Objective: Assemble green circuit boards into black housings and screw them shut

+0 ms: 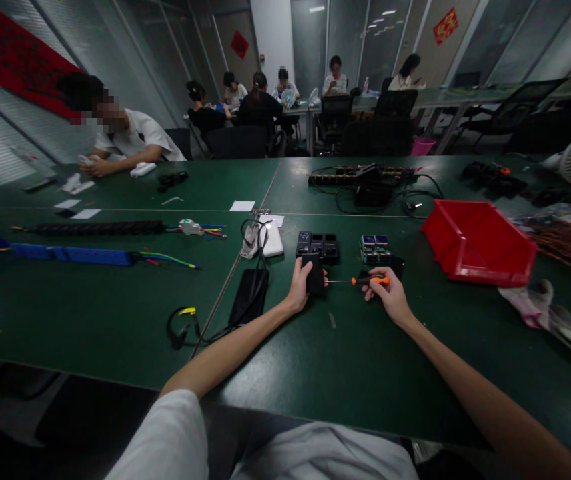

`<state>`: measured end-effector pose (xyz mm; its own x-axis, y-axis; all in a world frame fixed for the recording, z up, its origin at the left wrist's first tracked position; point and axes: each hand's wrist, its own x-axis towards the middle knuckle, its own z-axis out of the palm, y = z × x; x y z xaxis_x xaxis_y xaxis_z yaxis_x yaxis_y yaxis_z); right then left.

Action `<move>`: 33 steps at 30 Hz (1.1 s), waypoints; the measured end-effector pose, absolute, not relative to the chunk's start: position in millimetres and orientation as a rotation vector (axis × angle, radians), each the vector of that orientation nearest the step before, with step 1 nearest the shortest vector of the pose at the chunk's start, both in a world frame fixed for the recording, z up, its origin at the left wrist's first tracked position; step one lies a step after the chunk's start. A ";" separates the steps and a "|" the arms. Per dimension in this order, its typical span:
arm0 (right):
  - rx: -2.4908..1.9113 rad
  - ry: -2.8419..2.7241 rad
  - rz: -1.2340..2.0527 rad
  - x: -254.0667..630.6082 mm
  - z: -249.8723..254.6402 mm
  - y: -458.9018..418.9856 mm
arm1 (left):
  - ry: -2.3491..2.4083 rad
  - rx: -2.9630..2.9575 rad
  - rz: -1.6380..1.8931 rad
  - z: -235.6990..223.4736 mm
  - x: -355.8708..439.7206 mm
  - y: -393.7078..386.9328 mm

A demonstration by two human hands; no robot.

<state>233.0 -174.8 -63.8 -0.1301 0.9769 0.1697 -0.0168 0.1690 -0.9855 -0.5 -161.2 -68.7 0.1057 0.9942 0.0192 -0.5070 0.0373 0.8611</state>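
Observation:
My left hand (297, 288) is closed around a flat black case (312, 275), held tilted up over the green table. In my right hand (388, 293) is a screwdriver (376, 281) with an orange and black handle; its thin shaft points left and the tip meets the right side of the case. Something small and dark also shows by my right fingers. Just beyond the case lie several black housings (317, 244) in a row. Small circuit boards with screens (374, 247) sit beyond my right hand, near a flat black piece (396, 267).
A red bin (480, 243) stands to the right, with a glove (540, 307) before it. Left of my hands are a white power bank (271, 239), a black phone-like slab (248, 297) and a looped cable (185, 327). A person (125, 137) sits across the table at the left.

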 end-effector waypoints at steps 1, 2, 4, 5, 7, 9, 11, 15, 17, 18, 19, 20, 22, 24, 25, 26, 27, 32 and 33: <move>-1.016 -1.378 1.184 232.8 -63.3 -175.0 | 0.739 0.854 1.330 -68.6 -0.5 -161.3; -1.023 -1.379 1.189 232.6 -62.6 -175.3 | 0.736 0.856 1.330 -68.5 -0.5 -161.4; -1.047 -1.384 1.196 232.1 -61.4 -175.6 | 0.730 0.859 1.333 -68.3 -0.5 -161.4; -1.063 -1.385 1.197 231.9 -61.1 -175.7 | 0.730 0.858 1.334 -68.3 -0.5 -161.5; -1.095 -1.388 1.196 231.7 -61.0 -175.6 | 0.735 0.854 1.334 -68.1 -0.5 -161.4; -1.118 -1.393 1.192 231.6 -61.4 -175.3 | 0.739 0.850 1.333 -68.0 -0.5 -161.3; -1.122 -1.397 1.187 231.6 -61.7 -175.1 | 0.739 0.850 1.333 -68.2 -0.4 -161.1; -1.064 -1.396 1.174 232.3 -63.0 -174.4 | 0.747 0.849 1.328 -69.5 -0.5 -160.5; -1.034 -1.400 1.164 233.2 -64.5 -173.8 | 0.752 0.845 1.327 -70.0 -0.5 -160.2; -1.026 -1.403 1.157 233.7 -65.4 -173.4 | 0.752 0.841 1.326 -70.1 -0.5 -160.1; -1.021 -1.407 1.152 234.1 -66.2 -173.1 | 0.751 0.838 1.325 -70.2 -0.4 -160.0; -1.020 -1.409 1.147 234.3 -66.8 -172.8 | 0.748 0.835 1.324 -70.1 -0.4 -160.1; -1.024 -1.401 1.152 234.3 -67.4 -172.4 | 0.741 0.832 1.320 -69.7 -0.2 -160.3; -1.032 -1.388 1.166 233.8 -67.2 -172.2 | 0.739 0.834 1.316 -69.2 -0.2 -160.6; -1.037 -1.382 1.174 233.5 -67.0 -172.2 | 0.739 0.835 1.315 -69.0 -0.1 -160.8; -1.042 -1.380 1.179 233.3 -66.7 -172.3 | 0.740 0.836 1.315 -68.9 -0.2 -160.9; -1.049 -1.379 1.178 233.2 -66.5 -172.3 | 0.740 0.837 1.316 -68.9 -0.2 -161.0; -1.103 -1.402 1.166 233.8 -66.8 -172.8 | 0.740 0.832 1.324 -69.5 -0.5 -160.9; -1.103 -1.403 1.172 233.7 -67.0 -172.8 | 0.741 0.829 1.326 -69.7 -0.4 -160.8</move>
<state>233.7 -172.8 -67.0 -0.1251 0.9848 0.1205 0.0570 0.1284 -0.9901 -0.4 -160.8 -69.7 0.1071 0.9942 0.0026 -0.5192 0.0537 0.8529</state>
